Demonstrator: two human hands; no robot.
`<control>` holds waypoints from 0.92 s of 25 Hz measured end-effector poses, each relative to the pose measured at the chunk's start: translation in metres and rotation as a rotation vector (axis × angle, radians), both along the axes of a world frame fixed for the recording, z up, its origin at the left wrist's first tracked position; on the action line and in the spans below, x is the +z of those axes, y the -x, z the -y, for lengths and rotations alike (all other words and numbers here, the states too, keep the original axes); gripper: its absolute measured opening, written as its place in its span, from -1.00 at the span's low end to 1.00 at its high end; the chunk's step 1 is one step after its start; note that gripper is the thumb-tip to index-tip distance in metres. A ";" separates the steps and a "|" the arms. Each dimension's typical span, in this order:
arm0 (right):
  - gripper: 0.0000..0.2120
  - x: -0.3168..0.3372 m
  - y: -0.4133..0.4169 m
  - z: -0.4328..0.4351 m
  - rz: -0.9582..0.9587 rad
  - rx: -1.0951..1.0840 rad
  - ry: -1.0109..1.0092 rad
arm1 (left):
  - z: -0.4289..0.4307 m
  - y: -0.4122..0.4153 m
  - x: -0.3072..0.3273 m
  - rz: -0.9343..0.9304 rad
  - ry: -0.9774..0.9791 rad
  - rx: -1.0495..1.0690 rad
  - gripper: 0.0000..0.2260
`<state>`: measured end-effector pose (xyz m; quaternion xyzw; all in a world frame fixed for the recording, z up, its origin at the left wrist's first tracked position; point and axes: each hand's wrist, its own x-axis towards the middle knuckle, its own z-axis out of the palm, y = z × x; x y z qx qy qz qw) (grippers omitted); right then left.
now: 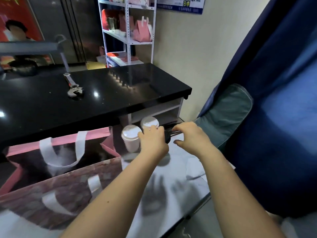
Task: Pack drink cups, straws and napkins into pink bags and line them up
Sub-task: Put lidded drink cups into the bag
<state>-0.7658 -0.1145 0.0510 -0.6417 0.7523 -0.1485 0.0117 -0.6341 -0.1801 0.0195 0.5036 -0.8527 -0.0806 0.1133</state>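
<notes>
Pink bag [96, 135] with white handles stands open at the bench's [173, 191] left edge, its mouth facing up, partly under the overhang of a black counter [120, 93]. The bench top is white and glossy.

Two white lidded cups [131, 137] stand side by side near the bench's far edge, just right of the bag and under the counter's lip; the farther one is partly hidden by the left hand [152, 143].

That hand reaches in beside the cups, knuckles up, fingers curled round one end of a dark bundle of straws [169, 133]. The straws lie between the two hands, near the far right corner.

The right hand [192, 137] is at the bundle's other end, fingers bent down onto it, thumb apart below; blur hides whether it really grips.

Flat white paper [195, 167] lies towards the right edge, too blurred to name.

A wrench [73, 86] lies on the counter. Behind it a white shelf [127, 31] carries more pink bags. A blue curtain [283, 83] hangs on the right.
</notes>
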 end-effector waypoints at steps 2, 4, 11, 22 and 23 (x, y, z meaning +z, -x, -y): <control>-0.64 -0.021 0.018 0.015 0.030 0.059 -0.036 | 0.008 0.013 -0.016 -0.006 -0.024 0.054 -0.67; -0.59 -0.043 0.032 0.031 0.059 0.115 -0.074 | 0.018 0.018 -0.030 -0.041 -0.008 0.140 -0.63; -0.29 -0.113 0.044 0.051 0.290 0.149 -0.092 | 0.004 0.010 -0.083 -0.101 -0.041 0.431 -0.46; -0.23 -0.118 0.019 0.082 0.383 0.203 -0.032 | 0.011 0.003 -0.069 -0.105 -0.017 0.521 -0.47; -0.23 -0.113 0.023 0.079 0.386 0.232 -0.004 | 0.015 0.005 -0.062 -0.114 0.007 0.521 -0.48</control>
